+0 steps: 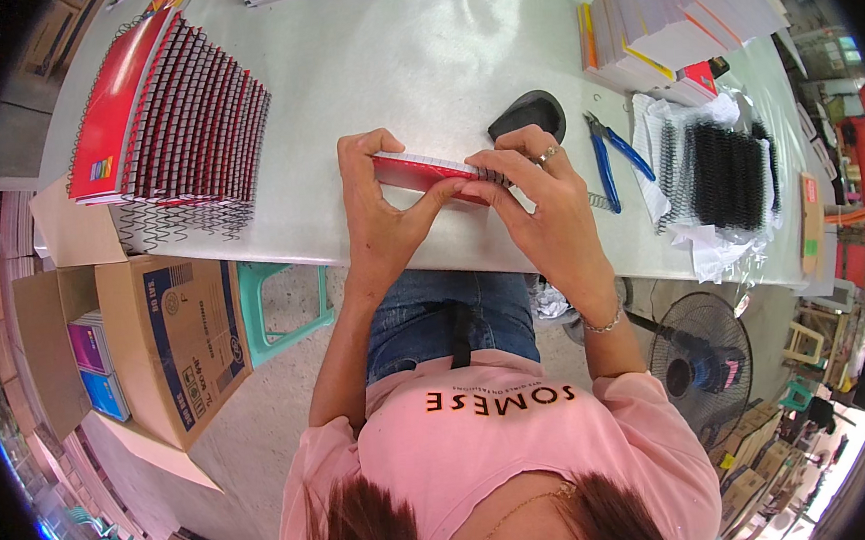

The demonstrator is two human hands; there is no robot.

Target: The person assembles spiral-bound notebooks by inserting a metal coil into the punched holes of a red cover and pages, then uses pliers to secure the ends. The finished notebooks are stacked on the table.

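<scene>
A red-covered notebook (409, 175) stands on edge over the table, its punched spine turned up. My left hand (380, 205) grips its left end, fingers behind and thumb across the red cover. At its right end my right hand (540, 194) is closed on a dark wire coil (492, 176), with the thumb pressed to the cover beside my left thumb. How far the coil runs through the holes is hidden by my fingers. Just beyond the right hand lies a black rounded object (527, 115). Blue-handled pliers (605, 158) rest to the right of it.
Coil-bound red notebooks (176, 112) are stacked at the left. Black wire coils (722, 171) lie on white wrapping at the right, below stacked page blocks (676, 27). A cardboard box (172, 338), a green stool (285, 305) and a fan (701, 357) stand below the table.
</scene>
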